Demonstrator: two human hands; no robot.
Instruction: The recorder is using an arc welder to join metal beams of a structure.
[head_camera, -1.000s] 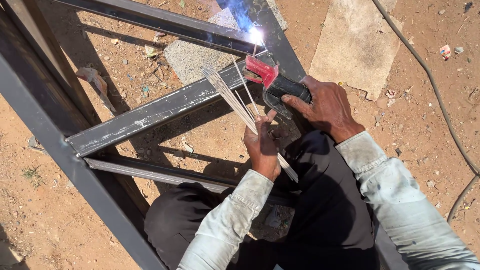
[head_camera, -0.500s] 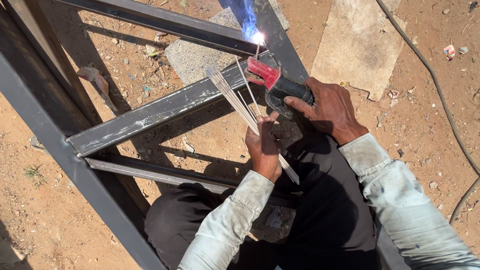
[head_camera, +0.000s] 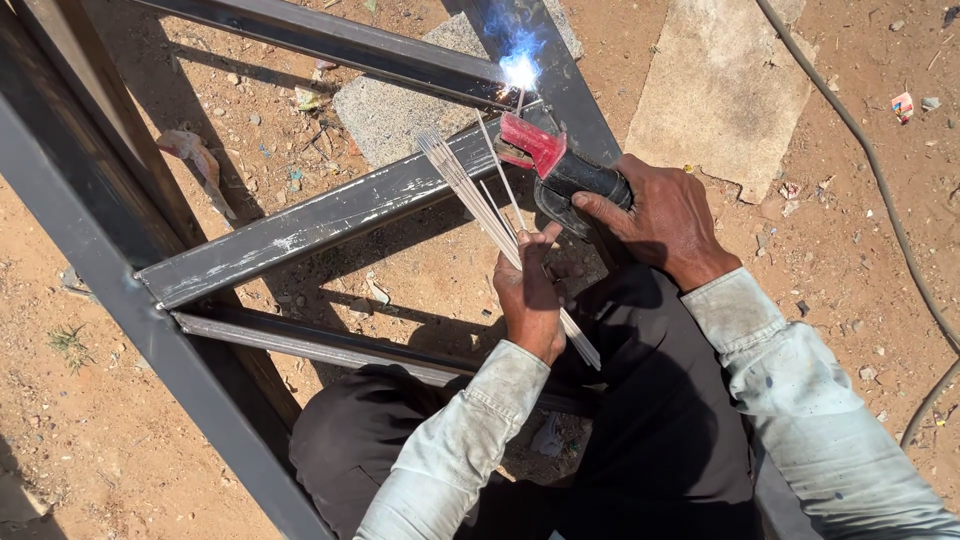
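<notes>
My right hand (head_camera: 668, 218) grips a black and red electrode holder (head_camera: 558, 165). Its thin rod points up to a bright blue-white arc (head_camera: 520, 70) at the joint where the steel bars meet. My left hand (head_camera: 531, 290) holds a bundle of thin grey welding rods (head_camera: 470, 185) that slant up to the left over a dark steel bar (head_camera: 320, 225). Both hands are close together above my dark trousers (head_camera: 640, 420).
A dark steel frame (head_camera: 120, 290) runs diagonally at the left, with another bar (head_camera: 330, 40) along the top. Flat stone slabs (head_camera: 720, 90) lie on reddish dirt. A dark cable (head_camera: 880, 190) curves down the right side. Scraps of litter (head_camera: 195, 150) lie about.
The arc is still burning at the joint. The holder and both hands have shifted slightly, and the view has drifted a little.
</notes>
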